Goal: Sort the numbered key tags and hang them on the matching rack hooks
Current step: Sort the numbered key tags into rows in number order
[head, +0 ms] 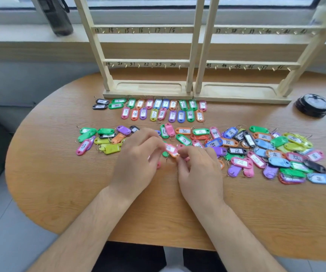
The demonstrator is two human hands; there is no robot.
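Pinches the left end of an orange tag (pixel 171 150) with the left grip (pixel 136 156), fingers curled, wrist low. Holds it over the middle of the tabletop (pixel 60 183), among loose tags (pixel 275 154). Pinches the right end with the right grip (pixel 199 169), curled too. Looks light, hard, smooth, maybe slippy. Best held by the flat sides, ring free for a hook (pixel 126 66).

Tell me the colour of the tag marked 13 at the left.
Pink: the tag shows best in the head view.
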